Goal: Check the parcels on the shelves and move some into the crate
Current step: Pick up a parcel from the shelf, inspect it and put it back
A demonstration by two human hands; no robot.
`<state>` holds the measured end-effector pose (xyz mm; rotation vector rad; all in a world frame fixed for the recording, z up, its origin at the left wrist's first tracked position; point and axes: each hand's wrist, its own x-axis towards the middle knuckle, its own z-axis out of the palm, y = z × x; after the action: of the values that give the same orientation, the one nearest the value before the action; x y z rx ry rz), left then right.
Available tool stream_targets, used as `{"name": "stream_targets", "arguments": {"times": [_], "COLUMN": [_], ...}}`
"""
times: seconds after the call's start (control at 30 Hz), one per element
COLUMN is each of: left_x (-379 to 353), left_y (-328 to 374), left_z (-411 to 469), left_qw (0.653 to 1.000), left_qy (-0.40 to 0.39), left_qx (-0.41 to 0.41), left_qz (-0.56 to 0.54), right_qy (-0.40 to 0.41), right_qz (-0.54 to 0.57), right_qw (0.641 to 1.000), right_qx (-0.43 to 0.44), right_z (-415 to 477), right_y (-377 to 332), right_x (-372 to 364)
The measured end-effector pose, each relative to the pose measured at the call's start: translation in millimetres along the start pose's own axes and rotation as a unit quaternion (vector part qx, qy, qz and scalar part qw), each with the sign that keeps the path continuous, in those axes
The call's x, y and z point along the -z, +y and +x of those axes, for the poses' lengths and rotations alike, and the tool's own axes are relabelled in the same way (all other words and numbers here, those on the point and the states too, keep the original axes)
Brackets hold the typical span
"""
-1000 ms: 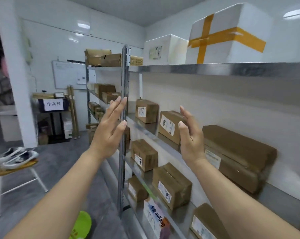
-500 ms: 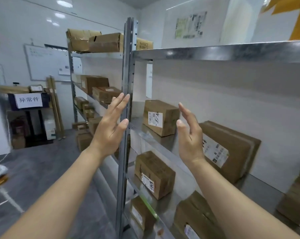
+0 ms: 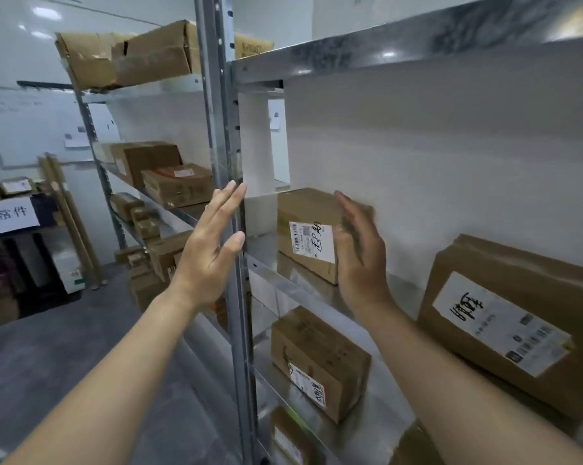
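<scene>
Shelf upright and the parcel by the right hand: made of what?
Shelf upright: likely galvanised steel, with a dull grey metallic sheen and punched holes down its side. Parcel: brown cardboard, matte; the white label looks like printed paper with handwriting.

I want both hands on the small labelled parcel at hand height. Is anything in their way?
Yes, for one hand. The steel post stands between the left hand and the parcel; that hand's fingers overlap the post. Nothing visible separates the right hand from the parcel's right edge, but blur hides whether they touch.
</scene>
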<state>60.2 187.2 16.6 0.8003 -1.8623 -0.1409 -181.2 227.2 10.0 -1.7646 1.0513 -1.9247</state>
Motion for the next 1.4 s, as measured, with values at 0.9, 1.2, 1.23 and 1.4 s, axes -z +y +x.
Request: {"name": "stream_targets", "arguments": {"times": [0.9, 1.2, 1.23, 1.4], "left_x": [-82.2, -133.5, -140.0, -188.5], "left_y": [-153.2, -185.3, -192.7, -241.4], "left_z": [66.1, -35.0, -47.2, -112.4], "left_qw": [0.952, 0.932, 0.932, 0.931], "left_qy": [-0.097, -0.019, -0.016, 0.027], "left_qx": [-0.134, -0.219, -0.225, -0.251], "left_qz": [-0.258, -0.290, -0.284, -0.263], "right_qy": [0.192, 0.147, 0.139, 0.138], "right_qz": [-0.310, -0.338, -0.344, -0.373], "right_qw": [0.927, 0.909, 0.907, 0.884], "right_qx": [0.087, 0.195, 0.200, 0.246], "right_z": [3.3, -93.1, -106.2, -173.5], "right_y": [39.1, 104.9, 115.8, 193.7], "right_x": [-71.1, -90.7, -90.5, -77.7]}}
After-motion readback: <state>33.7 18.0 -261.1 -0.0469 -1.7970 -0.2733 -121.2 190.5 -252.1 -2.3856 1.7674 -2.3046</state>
